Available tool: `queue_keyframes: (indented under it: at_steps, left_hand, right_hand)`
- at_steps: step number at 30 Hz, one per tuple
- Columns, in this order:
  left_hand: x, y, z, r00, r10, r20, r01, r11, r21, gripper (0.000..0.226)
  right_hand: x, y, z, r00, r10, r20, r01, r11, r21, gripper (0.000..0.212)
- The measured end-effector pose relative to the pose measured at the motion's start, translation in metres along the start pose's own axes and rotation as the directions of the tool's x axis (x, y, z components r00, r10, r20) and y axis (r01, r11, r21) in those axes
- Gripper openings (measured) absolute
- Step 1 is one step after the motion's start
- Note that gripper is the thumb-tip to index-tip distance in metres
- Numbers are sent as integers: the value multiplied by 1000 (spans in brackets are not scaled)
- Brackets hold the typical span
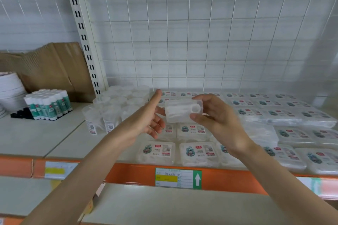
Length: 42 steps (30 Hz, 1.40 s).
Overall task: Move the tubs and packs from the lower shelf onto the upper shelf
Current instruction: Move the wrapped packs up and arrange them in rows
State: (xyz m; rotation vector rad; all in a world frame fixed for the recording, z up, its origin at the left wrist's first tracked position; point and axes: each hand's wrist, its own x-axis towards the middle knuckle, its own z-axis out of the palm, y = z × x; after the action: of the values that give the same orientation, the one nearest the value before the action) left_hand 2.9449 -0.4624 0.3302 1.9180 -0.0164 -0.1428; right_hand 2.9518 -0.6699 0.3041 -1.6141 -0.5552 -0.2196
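- The right hand (217, 120) has its grip closed on the right end of a translucent pack (180, 112), thumb at the near side and fingers over the top.
- The pack hangs in the air above the middle of the upper shelf (54, 133), its long axis running left to right, roughly along the shelf's front edge.
- The left hand (146, 115) is open with fingers spread at the pack's left end; whether they touch it is unclear.
- Labelled flat packs (158, 151) lie in rows below it, reaching the front edge; the tubs (117, 106) stand towards the back left.
- Setting it down probably means lowering straight onto those rows.
- The pack's label is out of sight, and only a strip of the lower shelf (164, 201) shows.
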Motion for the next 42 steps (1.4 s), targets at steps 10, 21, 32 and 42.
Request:
queue_keyframes:
  at_steps: [10, 21, 32, 42]
  left_hand:
    - [-8, -9, 0, 989, 148, -28, -149, 940, -305, 26]
    - [-9, -11, 8, 960, 243, -137, -264, 951, -160, 39]
    - [-10, -18, 8, 965, 251, -81, -262, 950, -170, 29]
    - [-6, -22, 1, 977, 193, -86, -208, 950, -231, 19]
  right_hand:
    - [-11, 2, 2, 994, 4, 108, -1, 1000, -22, 43]
    - [9, -19, 2, 958, 248, 147, -229, 964, -134, 27]
    - [11, -9, 8, 933, 359, 34, -355, 900, 254, 41]
    - [6, -2, -1, 991, 10, 134, 41, 928, -371, 51]
